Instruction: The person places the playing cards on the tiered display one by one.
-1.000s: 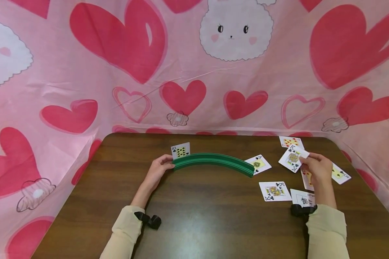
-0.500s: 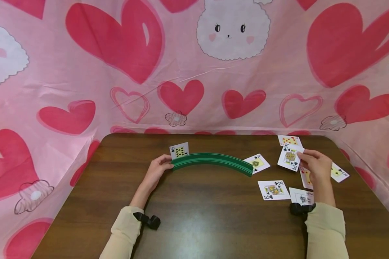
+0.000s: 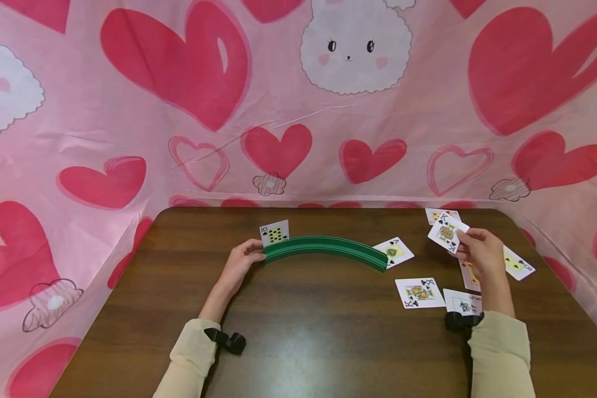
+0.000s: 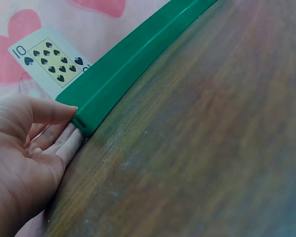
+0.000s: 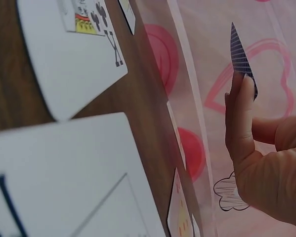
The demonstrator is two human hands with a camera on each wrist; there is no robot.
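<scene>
A curved green card holder [image 3: 325, 244] lies across the middle of the table. At its left end, my left hand [image 3: 240, 262] pinches it between thumb and fingers, as the left wrist view of the holder [image 4: 113, 74] shows. A ten of spades [image 3: 275, 232] stands upright in the holder close to that hand. My right hand [image 3: 485, 257] holds a black-suited king card [image 3: 446, 232] by its edge, face up and raised over the table at the right. In the right wrist view that card [image 5: 241, 59] appears nearly edge-on, its patterned back partly showing.
An ace of spades [image 3: 397, 253] lies by the holder's right end. Nearer me are a king of clubs [image 3: 420, 293] and a joker [image 3: 461, 303]. A red seven [image 3: 434, 214], a red card [image 3: 470, 275] and another card [image 3: 518, 264] lie around my right hand.
My right hand has moved slightly away from me with the king, and the card has turned and tilted. My left hand keeps its place on the card holder.
</scene>
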